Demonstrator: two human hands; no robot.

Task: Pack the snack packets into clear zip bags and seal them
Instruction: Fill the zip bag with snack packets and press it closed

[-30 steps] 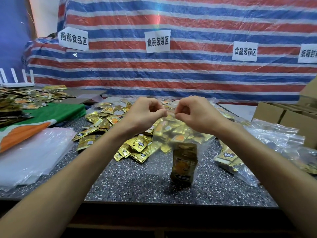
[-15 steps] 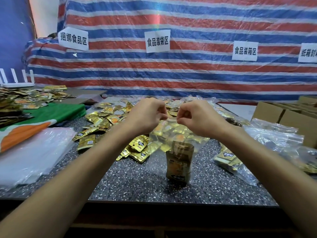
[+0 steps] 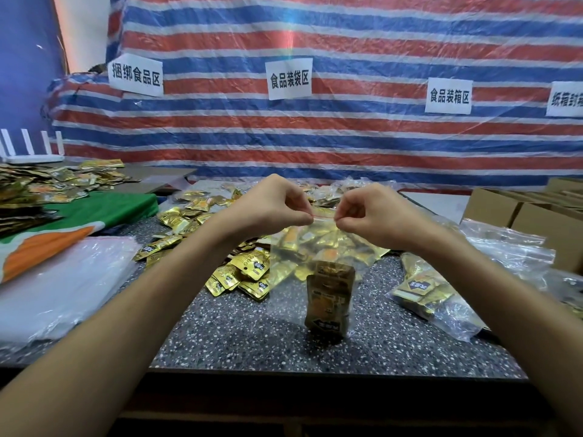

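Spreading apart along the top edge of the zip bag [image 3: 284, 298], the two hands now leave a short stretch of the closing strip bare between them; a second ago their fingertips met at the middle. The left hand [image 3: 271, 205] and the right hand [image 3: 375, 216] each pinch that strip between thumb and curled fingers, narrow, with nothing else in them. The bag hangs from this grip over the speckled table [image 3: 252, 335], its bottom touching the surface. A gold packet [image 3: 329, 298] stands upright inside it at the bottom. I judge the sealing to be under way, pressed from the centre outward, with the outer ends of the strip yet to be closed.

Behind, a striped tarp [image 3: 347, 130] carries white paper signs. From left they read 捆绑食品区 [image 3: 135, 74], 食品装袋区 [image 3: 289, 78] and 食品装箱区 [image 3: 449, 96]. A fourth sign [image 3: 566, 99] is cut by the picture's edge, and only 纸箱封 shows. The loose packets [image 3: 246, 272] heaped beyond the bag, and those in a filled bag [image 3: 422, 294] at right, bear dark labels with pale characters too small to read.
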